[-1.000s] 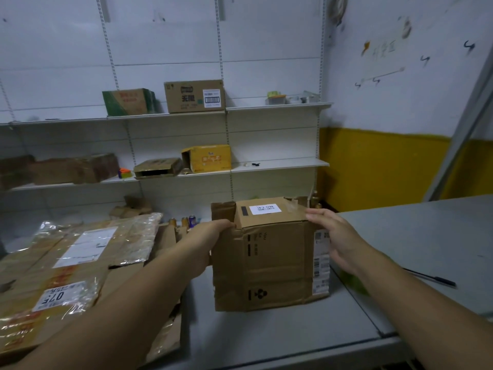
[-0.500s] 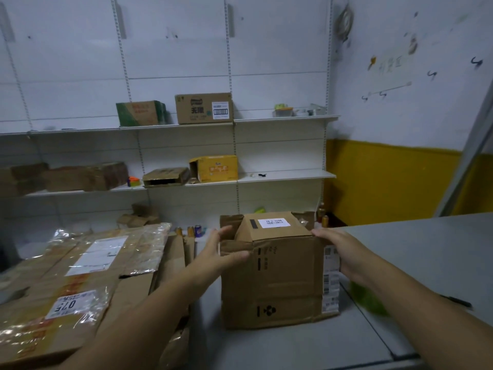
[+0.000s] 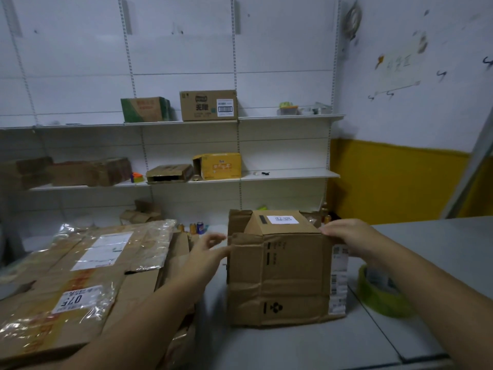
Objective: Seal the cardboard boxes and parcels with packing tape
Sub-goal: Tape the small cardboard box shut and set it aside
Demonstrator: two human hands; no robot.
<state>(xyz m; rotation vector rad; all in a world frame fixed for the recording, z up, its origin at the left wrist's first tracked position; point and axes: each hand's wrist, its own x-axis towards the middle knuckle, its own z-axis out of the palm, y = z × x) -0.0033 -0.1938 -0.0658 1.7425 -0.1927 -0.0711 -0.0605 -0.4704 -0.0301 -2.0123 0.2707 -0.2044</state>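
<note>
Upright, box (image 3: 280, 276) between left grip (image 3: 205, 252), right grip (image 3: 349, 236).

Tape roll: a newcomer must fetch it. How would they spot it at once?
Start at the grey table. Right of the upright cardboard box standing on it lies the tape roll, flat, partly behind a forearm. It is the only green ring on that table.

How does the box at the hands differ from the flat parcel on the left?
The box stands upright with flaps loose; the parcel lies flat. The box is bare cardboard; the parcel is covered in clear plastic. Both are brown cardboard with white labels.
</note>
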